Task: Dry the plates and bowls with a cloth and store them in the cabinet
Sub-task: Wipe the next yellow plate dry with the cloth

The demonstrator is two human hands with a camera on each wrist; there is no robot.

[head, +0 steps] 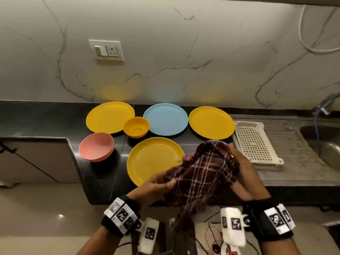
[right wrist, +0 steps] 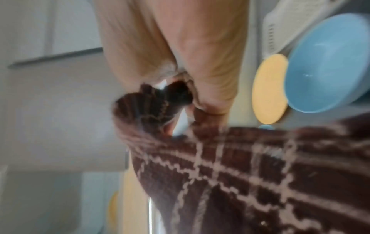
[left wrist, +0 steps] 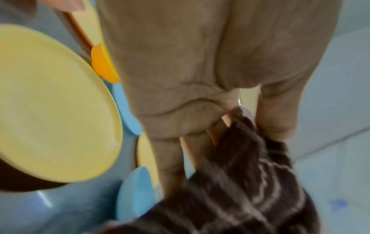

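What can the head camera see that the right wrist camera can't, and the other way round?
Only the head view shows the pink bowl, the small yellow bowl, the blue plate, the wall socket and the left hand. Only the right wrist view shows the whole blue bowl; from the head it is just a rim peeking above the cloth. Both show the checked cloth, the right hand gripping it, a yellow plate and the white rack.
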